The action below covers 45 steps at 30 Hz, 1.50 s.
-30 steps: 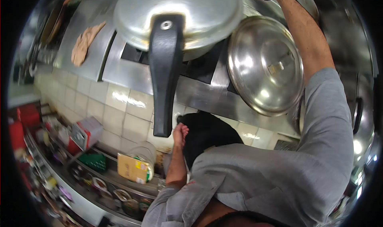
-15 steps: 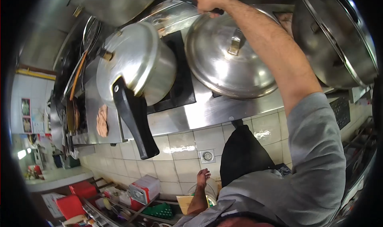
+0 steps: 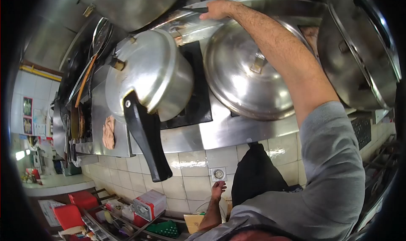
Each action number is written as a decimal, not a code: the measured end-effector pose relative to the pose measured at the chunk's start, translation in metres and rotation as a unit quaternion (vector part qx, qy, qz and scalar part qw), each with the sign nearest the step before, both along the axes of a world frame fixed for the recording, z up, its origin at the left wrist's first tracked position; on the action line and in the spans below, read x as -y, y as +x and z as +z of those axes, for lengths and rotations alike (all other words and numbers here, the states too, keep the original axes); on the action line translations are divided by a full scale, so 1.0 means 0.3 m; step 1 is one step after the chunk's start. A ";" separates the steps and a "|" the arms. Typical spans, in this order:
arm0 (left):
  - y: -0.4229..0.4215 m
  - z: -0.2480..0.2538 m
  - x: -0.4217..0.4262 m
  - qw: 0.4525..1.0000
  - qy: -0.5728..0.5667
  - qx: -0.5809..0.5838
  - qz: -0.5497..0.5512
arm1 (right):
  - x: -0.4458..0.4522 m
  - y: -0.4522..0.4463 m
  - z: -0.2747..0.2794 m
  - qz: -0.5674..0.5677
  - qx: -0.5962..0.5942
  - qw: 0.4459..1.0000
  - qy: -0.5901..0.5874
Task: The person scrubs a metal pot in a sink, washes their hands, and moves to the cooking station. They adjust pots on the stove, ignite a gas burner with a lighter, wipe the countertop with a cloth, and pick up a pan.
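The right arm, in a short grey sleeve (image 3: 330, 143), reaches over a wide, domed steel lid (image 3: 237, 71). At its end the right hand (image 3: 219, 9) is closed around a dark, slim handle (image 3: 195, 10), which points left toward a large steel pot (image 3: 131, 8) at the back; what the handle belongs to cannot be told. The smaller-looking left hand (image 3: 218, 191) hangs low over the floor, its fingers loosely open and apart, with nothing seen in it.

The stainless-steel cooking surface (image 3: 182, 139) runs across the view. On it, left of the lid, stands a silver metal pressure cooker (image 3: 148, 71), its long black handle (image 3: 148, 139) jutting over the front edge. A second big steel vessel (image 3: 347, 59) is right of the lid. A black burner panel (image 3: 201, 84) shows between cooker and lid, and a crumpled, peach-coloured cloth (image 3: 108, 133) lies left of the cooker.

Below is a glossy, cream-tiled floor (image 3: 190, 165). Along the lower left, a metal rack holds red containers (image 3: 68, 216), a red-and-white box (image 3: 150, 203) and a green, white-dotted item (image 3: 165, 228). Smallest is the round floor drain (image 3: 218, 174), just beyond the left hand's fingers.
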<state>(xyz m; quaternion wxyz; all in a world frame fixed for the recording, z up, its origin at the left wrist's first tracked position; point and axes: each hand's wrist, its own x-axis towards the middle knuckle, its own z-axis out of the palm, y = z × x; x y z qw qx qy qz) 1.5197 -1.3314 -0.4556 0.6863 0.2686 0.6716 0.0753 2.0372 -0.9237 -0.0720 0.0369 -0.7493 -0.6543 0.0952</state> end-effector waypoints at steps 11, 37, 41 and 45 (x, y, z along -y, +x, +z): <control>0.010 -0.003 -0.033 0.991 -0.039 -0.023 0.126 | -0.269 -0.118 0.051 -0.013 0.044 0.999 0.012; 0.164 -0.010 -0.117 0.984 -0.008 0.002 0.177 | -0.373 -0.111 0.060 0.006 0.074 0.997 -0.002; 0.179 -0.014 -0.121 0.985 -0.007 0.013 0.170 | -0.366 -0.138 0.062 0.007 0.060 0.998 -0.001; 0.193 0.002 -0.139 0.985 -0.002 0.031 0.172 | -0.369 -0.122 0.064 0.003 0.064 0.998 0.010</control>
